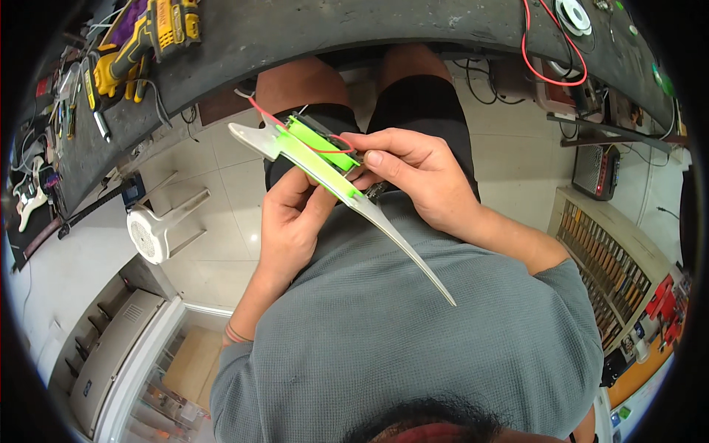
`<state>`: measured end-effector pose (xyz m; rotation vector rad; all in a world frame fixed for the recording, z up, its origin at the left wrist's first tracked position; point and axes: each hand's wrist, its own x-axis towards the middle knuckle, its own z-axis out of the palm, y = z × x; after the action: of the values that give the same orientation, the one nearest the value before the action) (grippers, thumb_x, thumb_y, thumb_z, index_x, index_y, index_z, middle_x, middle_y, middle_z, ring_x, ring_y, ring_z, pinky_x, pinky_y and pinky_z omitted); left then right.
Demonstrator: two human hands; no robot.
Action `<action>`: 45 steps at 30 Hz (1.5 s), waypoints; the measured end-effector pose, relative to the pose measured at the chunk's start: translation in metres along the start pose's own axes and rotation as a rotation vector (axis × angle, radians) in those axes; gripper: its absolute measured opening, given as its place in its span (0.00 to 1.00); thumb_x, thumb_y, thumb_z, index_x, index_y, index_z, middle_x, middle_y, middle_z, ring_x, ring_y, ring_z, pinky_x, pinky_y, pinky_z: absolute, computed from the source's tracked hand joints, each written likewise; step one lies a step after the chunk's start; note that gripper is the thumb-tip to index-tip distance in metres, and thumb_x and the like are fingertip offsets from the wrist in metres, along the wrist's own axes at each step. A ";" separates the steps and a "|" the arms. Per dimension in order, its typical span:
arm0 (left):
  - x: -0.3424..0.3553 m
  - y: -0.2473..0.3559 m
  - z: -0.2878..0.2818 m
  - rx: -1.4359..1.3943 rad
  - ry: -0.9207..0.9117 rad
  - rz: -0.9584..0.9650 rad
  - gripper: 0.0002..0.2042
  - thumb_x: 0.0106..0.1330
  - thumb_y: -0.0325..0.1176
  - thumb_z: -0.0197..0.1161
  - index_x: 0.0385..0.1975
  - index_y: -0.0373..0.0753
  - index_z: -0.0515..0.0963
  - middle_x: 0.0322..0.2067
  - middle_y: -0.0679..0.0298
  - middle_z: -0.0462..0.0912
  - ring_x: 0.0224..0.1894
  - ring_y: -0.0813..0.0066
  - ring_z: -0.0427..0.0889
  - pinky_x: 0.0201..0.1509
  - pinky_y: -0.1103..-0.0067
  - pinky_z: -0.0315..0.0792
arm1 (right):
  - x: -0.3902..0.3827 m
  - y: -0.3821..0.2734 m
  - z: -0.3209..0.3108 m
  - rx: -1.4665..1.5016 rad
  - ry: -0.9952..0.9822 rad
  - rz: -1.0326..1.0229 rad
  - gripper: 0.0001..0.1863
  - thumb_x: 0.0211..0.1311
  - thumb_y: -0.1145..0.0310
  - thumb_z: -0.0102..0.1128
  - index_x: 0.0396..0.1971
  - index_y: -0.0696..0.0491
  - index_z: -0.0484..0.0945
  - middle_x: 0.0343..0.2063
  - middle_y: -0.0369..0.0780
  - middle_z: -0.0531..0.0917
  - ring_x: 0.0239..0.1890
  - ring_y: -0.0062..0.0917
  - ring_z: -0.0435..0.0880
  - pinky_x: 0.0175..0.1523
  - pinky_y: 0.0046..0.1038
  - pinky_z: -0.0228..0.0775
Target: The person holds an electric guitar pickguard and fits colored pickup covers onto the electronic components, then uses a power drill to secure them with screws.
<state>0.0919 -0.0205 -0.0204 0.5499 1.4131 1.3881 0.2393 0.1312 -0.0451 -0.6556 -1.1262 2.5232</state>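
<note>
Above my lap I hold a long, thin white-and-bright-green device (325, 175), slanting from upper left to lower right. Its white tail tapers to a curved point near my shirt, and a wider white fork forms the other end. My left hand (292, 221) grips its middle from below, thumb and fingers closed. A green housing (319, 142) with dark parts sits along its far side. Over that housing loops a red wire (330, 150). My right hand (421, 177) is closed at the housing's right end, thumb and fingers pinched together; what lies between the fingertips is partly hidden.
A dark workbench (317, 26) curves across the far side. On it are a yellow-and-black power tool (122, 66) at left, and red wire (583, 80) and a white spool (574, 16) at right. A white stool (151, 232) stands left; a drawer cabinet (602, 258) stands right.
</note>
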 end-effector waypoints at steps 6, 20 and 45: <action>0.002 0.000 0.003 0.059 0.032 -0.039 0.15 0.79 0.23 0.58 0.62 0.28 0.75 0.54 0.56 0.86 0.56 0.73 0.85 0.63 0.77 0.76 | 0.001 0.000 -0.004 -0.018 0.010 0.014 0.16 0.78 0.75 0.56 0.60 0.63 0.81 0.48 0.45 0.88 0.48 0.24 0.89 0.55 0.25 0.84; 0.017 0.002 0.012 1.064 0.128 0.634 0.13 0.55 0.20 0.75 0.40 0.34 0.82 0.43 0.55 0.87 0.45 0.51 0.85 0.49 0.65 0.77 | 0.000 -0.002 -0.014 -0.023 -0.027 0.050 0.16 0.78 0.75 0.57 0.60 0.62 0.80 0.52 0.45 0.87 0.48 0.23 0.88 0.56 0.25 0.83; 0.035 0.013 0.075 0.574 -0.208 0.935 0.12 0.54 0.20 0.75 0.37 0.36 0.82 0.35 0.60 0.84 0.37 0.59 0.83 0.43 0.68 0.76 | -0.027 -0.039 -0.037 -0.132 0.013 -0.281 0.17 0.83 0.58 0.48 0.54 0.57 0.76 0.49 0.37 0.82 0.48 0.14 0.80 0.51 0.18 0.73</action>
<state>0.1408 0.0465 -0.0055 1.8479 1.4263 1.5193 0.2844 0.1676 -0.0292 -0.5051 -1.2907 2.2212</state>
